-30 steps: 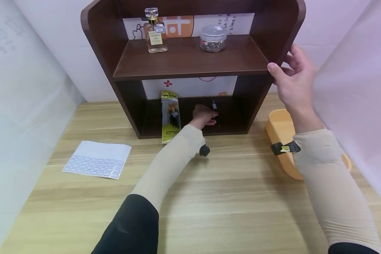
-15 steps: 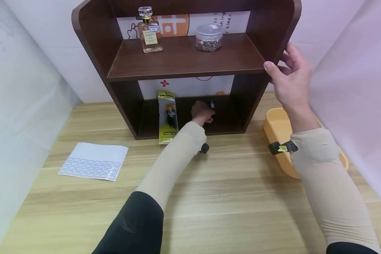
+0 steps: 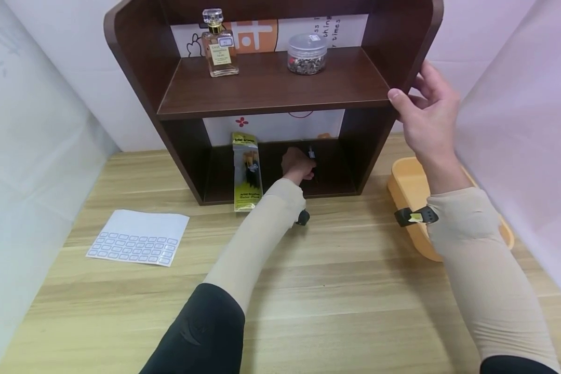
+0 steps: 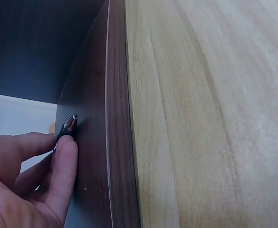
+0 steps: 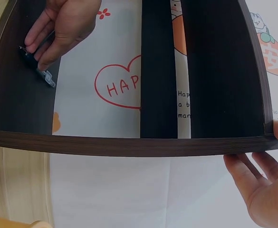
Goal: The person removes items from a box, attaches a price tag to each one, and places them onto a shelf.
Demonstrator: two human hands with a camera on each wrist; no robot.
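Note:
My left hand (image 3: 297, 164) reaches into the lower compartment of a dark brown shelf unit (image 3: 280, 93). Between thumb and fingers it pinches a slim dark pen (image 5: 47, 77), whose pointed metal tip shows in the left wrist view. The pen is close to the compartment floor; whether it touches cannot be told. A small white label is on its far end. To the left of that hand, a yellow and clear packet of artist brushes (image 3: 246, 174) lies with its front end over the shelf edge. My right hand (image 3: 430, 117) grips the unit's right side panel, thumb at the front.
On the upper shelf stand a perfume bottle (image 3: 221, 49) and a lidded clear jar (image 3: 307, 54) of small dark pieces. A sheet of blue-edged labels (image 3: 137, 237) lies on the wooden table (image 3: 346, 301) at left. An orange-yellow bin (image 3: 404, 189) sits under my right forearm.
The head view has shifted a little, so the unit appears slightly further left. Both hands keep their places, and the pen's lower end shows less than a second ago.

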